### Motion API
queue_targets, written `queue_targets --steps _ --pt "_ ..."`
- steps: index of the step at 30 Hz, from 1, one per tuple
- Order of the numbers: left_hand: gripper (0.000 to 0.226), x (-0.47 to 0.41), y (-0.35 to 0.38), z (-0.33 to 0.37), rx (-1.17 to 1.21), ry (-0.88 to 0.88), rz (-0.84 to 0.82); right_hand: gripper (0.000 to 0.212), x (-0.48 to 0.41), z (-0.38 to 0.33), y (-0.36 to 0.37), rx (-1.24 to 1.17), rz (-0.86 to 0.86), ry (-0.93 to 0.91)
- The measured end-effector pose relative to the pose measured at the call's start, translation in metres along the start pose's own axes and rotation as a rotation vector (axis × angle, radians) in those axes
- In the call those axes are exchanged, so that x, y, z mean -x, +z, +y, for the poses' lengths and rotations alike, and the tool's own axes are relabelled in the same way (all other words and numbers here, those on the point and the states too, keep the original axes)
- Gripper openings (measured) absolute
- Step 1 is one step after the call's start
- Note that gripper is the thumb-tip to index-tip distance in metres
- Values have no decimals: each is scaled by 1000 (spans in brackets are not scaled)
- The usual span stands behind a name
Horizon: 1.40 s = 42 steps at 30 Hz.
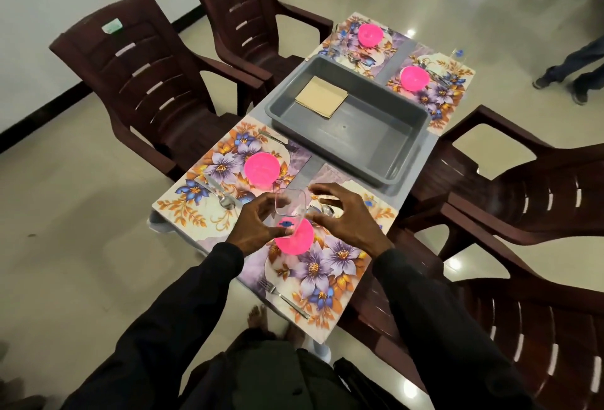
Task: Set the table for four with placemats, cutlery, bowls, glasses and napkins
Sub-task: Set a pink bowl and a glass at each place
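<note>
Fingers [264, 207] of my left hand [251, 230] curl round a clear glass [292, 205], held over the near bowl [297, 241] on its placemat [327, 266]. My right hand [346, 220] hovers just beside the glass, fingers arched; I cannot tell whether they grip anything. Napkins [322, 96] lie in the grey tub [376, 145] mid-counter [305, 177].

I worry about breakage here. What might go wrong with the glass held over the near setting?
The clear glass, gripped by the left hand, hangs right above the near pink bowl; a slip could strike it. The grey tray sits on the far corner of that setting's placemat, so room to set the glass down looks tight.
</note>
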State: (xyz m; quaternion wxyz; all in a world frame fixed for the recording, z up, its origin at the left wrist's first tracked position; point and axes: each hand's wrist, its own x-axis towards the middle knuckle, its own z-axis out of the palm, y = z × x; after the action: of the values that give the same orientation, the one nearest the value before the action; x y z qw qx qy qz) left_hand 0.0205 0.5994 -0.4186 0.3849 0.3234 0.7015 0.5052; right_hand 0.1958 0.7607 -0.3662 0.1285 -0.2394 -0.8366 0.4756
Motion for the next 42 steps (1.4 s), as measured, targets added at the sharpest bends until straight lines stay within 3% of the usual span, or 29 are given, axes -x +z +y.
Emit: queue_targets --steps 4,14,19,28,42 --pt "68 2 -13 2 -3 45 6 74 -18 -22 20 82 -117 -107" --pt "69 -3 -89 -20 12 63 13 69 -69 -47 94 164 -135 -128" --pt "70 -15 -161 -48 -52 4 30 71 -107 -59 152 168 -63 -36" --pt "46 -18 -277 -94 19 -150 199 74 -151 -55 248 178 37 178" --pt "43 -36 -318 -103 50 -164 174 70 -180 -51 316 285 82 295"
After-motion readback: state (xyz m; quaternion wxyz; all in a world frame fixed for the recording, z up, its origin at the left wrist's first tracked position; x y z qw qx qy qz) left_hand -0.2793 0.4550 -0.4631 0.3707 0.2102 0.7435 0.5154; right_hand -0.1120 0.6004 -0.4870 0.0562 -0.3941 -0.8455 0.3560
